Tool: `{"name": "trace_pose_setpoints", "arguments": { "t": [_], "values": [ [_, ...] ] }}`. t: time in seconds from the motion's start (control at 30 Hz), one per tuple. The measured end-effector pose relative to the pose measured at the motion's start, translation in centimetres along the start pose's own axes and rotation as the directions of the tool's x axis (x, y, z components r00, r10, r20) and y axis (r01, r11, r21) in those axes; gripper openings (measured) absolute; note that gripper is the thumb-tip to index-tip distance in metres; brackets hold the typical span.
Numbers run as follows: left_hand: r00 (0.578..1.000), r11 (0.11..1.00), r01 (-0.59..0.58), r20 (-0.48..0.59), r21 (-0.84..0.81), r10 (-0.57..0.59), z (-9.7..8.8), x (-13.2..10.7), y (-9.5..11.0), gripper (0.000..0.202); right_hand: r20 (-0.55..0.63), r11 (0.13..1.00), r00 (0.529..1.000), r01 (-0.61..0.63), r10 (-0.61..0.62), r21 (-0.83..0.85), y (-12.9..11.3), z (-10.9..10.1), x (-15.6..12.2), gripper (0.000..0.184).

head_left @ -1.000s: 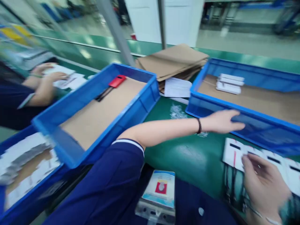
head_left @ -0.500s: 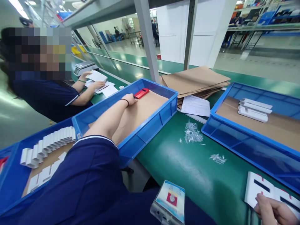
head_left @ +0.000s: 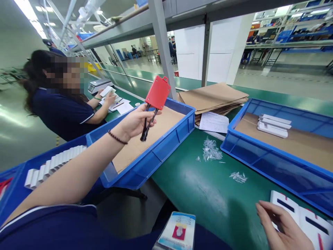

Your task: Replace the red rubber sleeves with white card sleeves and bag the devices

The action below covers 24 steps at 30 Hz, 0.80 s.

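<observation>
My left hand point(head_left: 136, 121) holds up a flat red case point(head_left: 158, 92) by its lower end, above the near blue crate. It has a small loop on top and two black leads point(head_left: 146, 126) hanging past my fingers. At the lower right, my right hand point(head_left: 288, 225) is bent with thumb and forefinger tips close together; anything between them is too small to make out. Under and beside it lie white housings point(head_left: 286, 203) with dark slots and red marks. Small clear plastic pins point(head_left: 211, 149) lie in a heap, with a smaller pile point(head_left: 238, 177) nearer me.
The blue crate point(head_left: 161, 152) is lined with brown paper. Another crate point(head_left: 260, 158) at right holds white parts point(head_left: 273, 126). Brown sheets point(head_left: 215, 95) and a written paper point(head_left: 213, 122) lie behind. Left are a crate of white pieces point(head_left: 52, 165) and a seated co-worker point(head_left: 59, 107).
My left hand has lifted the red case from the paper-lined crate and turned it upright, so its leads show. My right hand has shifted left a little. The co-worker's hands have moved slightly.
</observation>
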<state>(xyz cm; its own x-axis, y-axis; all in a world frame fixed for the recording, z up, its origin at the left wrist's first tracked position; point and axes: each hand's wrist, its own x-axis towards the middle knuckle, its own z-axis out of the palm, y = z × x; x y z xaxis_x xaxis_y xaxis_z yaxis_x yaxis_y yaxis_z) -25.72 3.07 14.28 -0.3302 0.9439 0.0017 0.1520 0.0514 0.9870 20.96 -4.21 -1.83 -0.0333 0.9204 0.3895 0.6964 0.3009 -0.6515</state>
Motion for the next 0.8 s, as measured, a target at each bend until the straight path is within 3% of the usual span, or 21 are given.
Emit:
{"name": "trace_pose_setpoints", "arguments": {
  "t": [0.07,0.13,0.2,0.33,0.4,0.47,0.5,0.57,0.63,0.67,0.7,0.73,0.8],
  "values": [
    [0.986,0.973,0.042,0.165,-0.225,-0.005,3.3,-5.2,-0.7,0.044,0.040,0.992,0.993,0.110,-0.112,0.060,-1.9,0.3,0.4,0.028],
    [0.948,0.919,0.212,0.299,-0.332,-0.110,6.7,-9.5,-2.4,0.046,0.100,0.978,0.977,0.175,-0.187,0.117,-3.5,0.4,0.5,0.023],
    [0.894,0.847,0.346,0.416,-0.404,-0.167,10.0,-12.2,-4.6,0.042,0.114,0.972,0.971,0.193,-0.208,0.135,-4.5,0.1,0.7,0.025],
    [0.793,0.788,0.457,0.590,-0.413,-0.151,15.5,-14.3,-8.7,0.043,0.014,0.919,0.926,0.372,-0.377,0.129,-5.6,-0.1,2.7,0.022],
    [0.722,0.783,0.498,0.678,-0.373,-0.137,17.9,-14.4,-9.9,0.043,-0.010,0.883,0.887,0.462,-0.463,0.085,-5.8,0.8,4.2,0.042],
    [0.655,0.790,0.522,0.744,-0.322,-0.130,19.8,-14.3,-10.7,0.037,0.045,0.886,0.885,0.463,-0.463,-0.005,-5.9,2.7,5.1,0.064],
    [0.645,0.797,0.521,0.753,-0.306,-0.133,20.6,-14.1,-11.1,0.035,0.101,0.885,0.881,0.466,-0.463,-0.012,-5.9,3.7,5.2,0.073],
    [0.681,0.808,0.499,0.718,-0.314,-0.142,21.5,-13.4,-11.7,0.031,0.263,0.860,0.821,0.504,-0.507,0.086,-6.1,5.5,4.7,0.078],
    [0.737,0.806,0.473,0.661,-0.356,-0.140,21.7,-12.5,-12.5,0.035,0.366,0.816,0.731,0.495,-0.577,0.298,-6.2,6.3,3.4,0.067],
    [0.743,0.800,0.476,0.654,-0.366,-0.143,21.7,-12.0,-12.9,0.041,0.374,0.807,0.725,0.440,-0.579,0.394,-6.3,6.3,2.7,0.057],
    [0.732,0.792,0.491,0.666,-0.364,-0.147,21.5,-11.6,-13.3,0.045,0.361,0.812,0.759,0.359,-0.541,0.461,-6.3,6.0,2.1,0.046],
    [0.713,0.781,0.510,0.685,-0.359,-0.151,21.3,-11.3,-13.6,0.050,0.334,0.832,0.823,0.265,-0.458,0.487,-6.1,5.7,1.6,0.037],
    [0.672,0.755,0.555,0.723,-0.349,-0.160,21.1,-11.0,-14.1,0.056,0.248,0.886,0.942,0.092,-0.225,0.455,-5.7,5.0,1.1,0.028]
  ]
}}
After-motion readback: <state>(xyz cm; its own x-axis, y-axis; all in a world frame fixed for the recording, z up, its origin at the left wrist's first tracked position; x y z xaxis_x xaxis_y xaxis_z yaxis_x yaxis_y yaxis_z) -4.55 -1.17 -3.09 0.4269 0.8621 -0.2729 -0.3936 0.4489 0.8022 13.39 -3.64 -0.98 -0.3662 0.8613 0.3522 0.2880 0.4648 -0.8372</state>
